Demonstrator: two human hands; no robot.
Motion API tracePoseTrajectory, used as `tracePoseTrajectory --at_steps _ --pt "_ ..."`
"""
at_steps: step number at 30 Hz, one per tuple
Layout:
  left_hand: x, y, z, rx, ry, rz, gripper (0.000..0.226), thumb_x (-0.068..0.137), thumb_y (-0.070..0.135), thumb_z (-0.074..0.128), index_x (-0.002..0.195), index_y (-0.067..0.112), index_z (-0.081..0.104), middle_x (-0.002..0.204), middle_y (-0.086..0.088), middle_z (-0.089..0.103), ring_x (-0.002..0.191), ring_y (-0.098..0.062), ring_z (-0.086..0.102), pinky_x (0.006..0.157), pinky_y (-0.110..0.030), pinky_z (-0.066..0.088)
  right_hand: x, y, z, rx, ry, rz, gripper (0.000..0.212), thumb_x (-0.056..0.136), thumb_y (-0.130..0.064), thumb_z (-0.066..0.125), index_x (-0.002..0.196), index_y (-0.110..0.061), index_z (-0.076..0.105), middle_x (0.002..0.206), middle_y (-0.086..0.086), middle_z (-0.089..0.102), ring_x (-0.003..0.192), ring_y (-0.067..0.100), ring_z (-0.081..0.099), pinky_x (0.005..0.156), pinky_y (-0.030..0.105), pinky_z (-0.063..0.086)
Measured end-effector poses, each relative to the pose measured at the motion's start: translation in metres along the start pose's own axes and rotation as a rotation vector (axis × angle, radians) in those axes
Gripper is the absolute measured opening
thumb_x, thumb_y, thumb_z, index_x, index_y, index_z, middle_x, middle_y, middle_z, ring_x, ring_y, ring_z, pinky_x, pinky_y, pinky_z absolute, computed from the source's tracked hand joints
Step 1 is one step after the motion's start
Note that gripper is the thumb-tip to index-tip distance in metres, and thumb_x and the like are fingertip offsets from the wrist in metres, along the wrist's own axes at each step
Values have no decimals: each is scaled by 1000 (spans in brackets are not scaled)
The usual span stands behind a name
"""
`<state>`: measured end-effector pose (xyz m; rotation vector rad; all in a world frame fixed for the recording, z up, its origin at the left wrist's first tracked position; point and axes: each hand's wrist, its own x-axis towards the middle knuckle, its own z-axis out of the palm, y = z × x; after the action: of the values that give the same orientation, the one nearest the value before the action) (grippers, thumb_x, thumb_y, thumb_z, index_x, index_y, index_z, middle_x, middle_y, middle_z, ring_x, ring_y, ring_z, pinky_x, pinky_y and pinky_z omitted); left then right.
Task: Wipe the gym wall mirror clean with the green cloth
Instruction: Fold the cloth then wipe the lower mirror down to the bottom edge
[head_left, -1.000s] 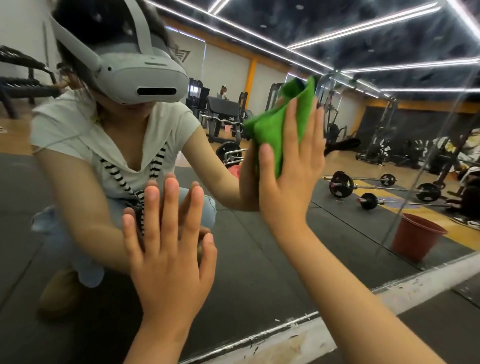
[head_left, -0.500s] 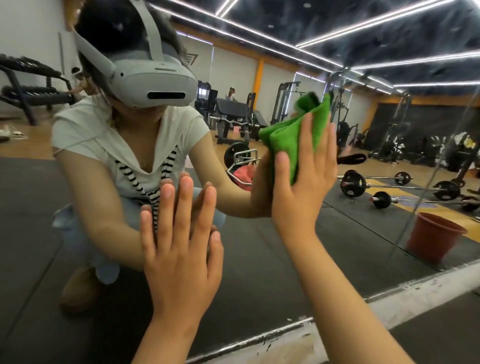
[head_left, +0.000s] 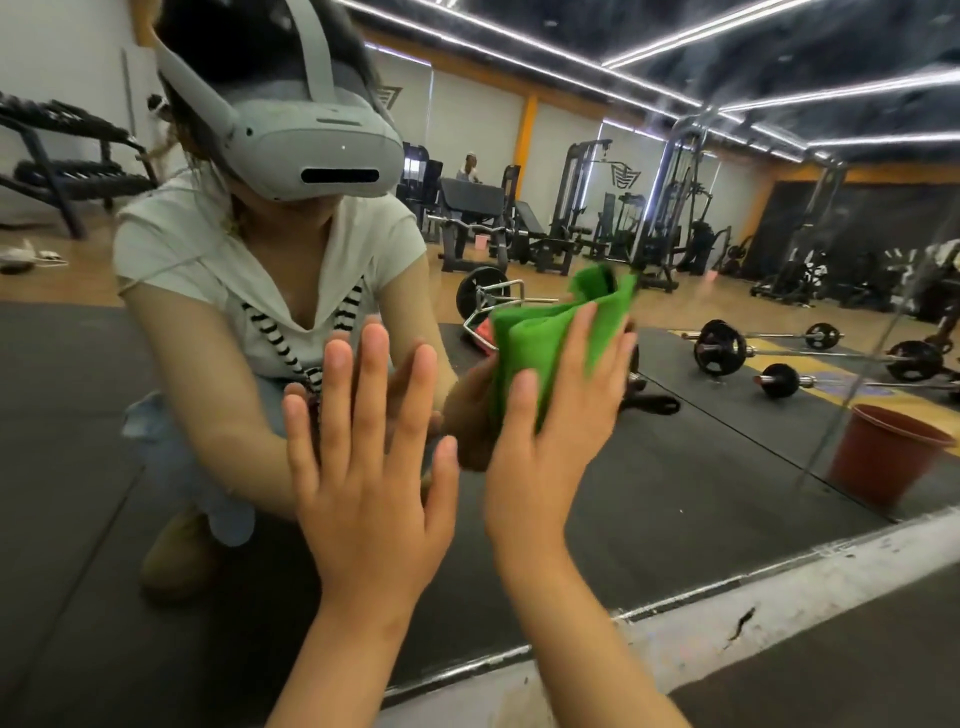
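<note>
Green cloth (head_left: 540, 343) is pressed to wall mirror (head_left: 675, 493) under right hand (head_left: 550, 457), fingers straight; left hand (head_left: 369, 483) lies just beside, flat, fingers spread.

Cloth (head_left: 540, 345) seemingly between right hand (head_left: 550, 462), mirror (head_left: 685, 499)

Reflected above the left hand (head_left: 363, 467): a grey strapped headset (head_left: 311, 150) and a white short-sleeved top (head_left: 208, 249) with black-and-white striped cords (head_left: 275, 343). Left of that hand, pale blue denim (head_left: 171, 457) and a tan shoe (head_left: 176, 556).
</note>
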<state>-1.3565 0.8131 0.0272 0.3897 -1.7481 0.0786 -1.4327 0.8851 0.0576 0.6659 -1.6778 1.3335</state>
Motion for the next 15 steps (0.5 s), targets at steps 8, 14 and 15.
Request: tracePoseTrajectory --at_steps 8,14,15 --pt "-1 -1 -2 -15 -1 21 62 101 27 40 159 17 20 164 -6 10 155 -19 -5 125 -46 -2 -8 53 -17 -16 12 63 57 102 -42 32 156 -32 18 161 -7 8 154 15 1 123 33 4" --pt "0 1 -1 9 16 14 60 102 27 41 158 15 23 165 -14 17 153 -23 1 124 -45 -4 -91 28 4 -9 -110 130 56 107 -43 20 159 -32 3 166 -12 -12 154 17 -10 123 42 -1" --pt "0 0 -1 11 15 13 61 102 26 43 158 14 24 165 -15 18 153 -23 2 124 -45 -5 -101 31 1 -12 -157 85 55 107 -45 19 159 -36 2 166 -15 -14 154 17 -10 123 41 -2"
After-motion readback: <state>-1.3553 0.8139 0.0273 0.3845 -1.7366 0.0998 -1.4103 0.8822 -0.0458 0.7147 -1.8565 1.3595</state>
